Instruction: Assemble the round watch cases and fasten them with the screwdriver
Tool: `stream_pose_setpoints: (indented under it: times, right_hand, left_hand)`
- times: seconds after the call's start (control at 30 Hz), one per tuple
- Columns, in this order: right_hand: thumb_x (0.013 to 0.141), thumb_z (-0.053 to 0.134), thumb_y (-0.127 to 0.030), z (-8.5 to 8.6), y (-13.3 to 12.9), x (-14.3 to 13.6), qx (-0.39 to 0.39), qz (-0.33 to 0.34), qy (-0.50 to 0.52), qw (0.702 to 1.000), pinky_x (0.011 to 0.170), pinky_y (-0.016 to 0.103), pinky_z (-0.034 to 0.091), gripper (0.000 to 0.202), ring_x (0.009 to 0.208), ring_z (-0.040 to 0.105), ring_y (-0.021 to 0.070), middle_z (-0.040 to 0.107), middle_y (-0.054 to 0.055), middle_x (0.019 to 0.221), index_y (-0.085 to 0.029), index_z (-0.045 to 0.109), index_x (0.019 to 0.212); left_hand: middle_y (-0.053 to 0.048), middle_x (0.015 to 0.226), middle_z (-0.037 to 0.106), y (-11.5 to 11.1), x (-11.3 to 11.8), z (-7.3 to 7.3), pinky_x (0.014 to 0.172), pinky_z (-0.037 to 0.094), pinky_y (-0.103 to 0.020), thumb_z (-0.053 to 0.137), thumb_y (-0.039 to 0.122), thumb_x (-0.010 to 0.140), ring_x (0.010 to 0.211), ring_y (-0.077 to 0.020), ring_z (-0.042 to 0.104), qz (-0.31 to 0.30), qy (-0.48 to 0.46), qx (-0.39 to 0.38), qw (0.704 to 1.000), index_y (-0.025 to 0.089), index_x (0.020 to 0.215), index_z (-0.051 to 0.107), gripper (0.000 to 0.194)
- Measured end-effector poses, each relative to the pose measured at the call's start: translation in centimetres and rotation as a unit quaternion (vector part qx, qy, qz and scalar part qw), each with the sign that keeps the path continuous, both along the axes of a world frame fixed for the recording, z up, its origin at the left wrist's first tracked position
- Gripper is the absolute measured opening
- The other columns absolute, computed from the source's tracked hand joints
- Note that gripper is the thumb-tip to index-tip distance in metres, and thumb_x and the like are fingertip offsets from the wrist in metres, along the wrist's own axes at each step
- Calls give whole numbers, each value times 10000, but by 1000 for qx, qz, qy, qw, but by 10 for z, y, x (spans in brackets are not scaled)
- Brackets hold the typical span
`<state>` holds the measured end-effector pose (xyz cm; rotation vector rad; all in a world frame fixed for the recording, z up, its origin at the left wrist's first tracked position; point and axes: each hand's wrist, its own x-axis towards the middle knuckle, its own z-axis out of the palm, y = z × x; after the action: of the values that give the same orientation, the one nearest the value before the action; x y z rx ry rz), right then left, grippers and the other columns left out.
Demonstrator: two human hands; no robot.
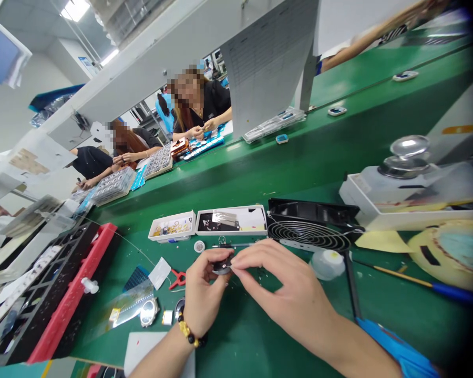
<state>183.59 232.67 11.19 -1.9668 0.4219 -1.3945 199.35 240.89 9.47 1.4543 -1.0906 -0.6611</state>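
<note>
Green workbench (260, 325) crowded with a small desk fan (311, 226), two white parts trays (211, 223), red tweezers (178, 279) and a loose watch case (148, 312), with co-workers seated along the far side. Left hand (203, 294) and right hand (284, 283) meeting just above the mat, fingertips of both pinched narrowly on a small dark round part (222, 266). Likely to slip and roll off among the clutter if either pinch loosens, being so small and gripped only at the edge.

Both hands meet at centre, left hand (203, 291) and right hand (287, 294) pinching fingertips together.
</note>
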Motion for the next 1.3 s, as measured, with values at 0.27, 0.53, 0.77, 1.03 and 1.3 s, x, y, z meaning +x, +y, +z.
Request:
stream_pose_setpoints:
  times: [0.27,0.53,0.77,1.03,1.3]
  right_hand:
    - [932,641,-43,-4,1,1,35,15,11,999,814,272,533,191,914,654,137,723,-41,928,-232,665,925]
    - [938,641,-71,-8,3,2,61,32,13,998,831,276,532,187,901,670,138,735,-61,928,-253,679,920]
    - [955,626,-154,-10,6,3,174,46,39,983,822,276,536,142,912,689,141,731,-56,944,-265,687,892]
    - [961,621,-247,-3,1,2,240,71,17,968,810,274,579,100,876,711,140,739,-38,944,-263,702,905]
    - [967,607,-233,-2,1,0,221,69,23,972,789,305,569,109,876,697,154,732,-30,951,-262,700,917]
  left_hand:
    - [-91,1105,754,0,1,-3,944,565,-342,745,244,903,1092,-217,703,-4,-11,-17,1000,202,1007,707,119]
    - [-65,1088,762,-1,2,-5,907,572,-289,729,152,877,1062,-189,715,-7,-29,-35,999,212,1001,709,140]
    - [-70,1079,767,-1,2,-5,905,582,-296,750,182,873,1049,-195,724,-8,-11,-27,1000,207,978,708,116]
    - [-58,1085,773,-4,4,-3,918,579,-279,774,209,874,1059,-182,725,-5,-7,-35,999,222,966,724,106]
    - [-44,1041,789,-4,2,-1,825,589,-254,792,189,848,985,-180,752,-27,12,-53,998,230,950,712,135]
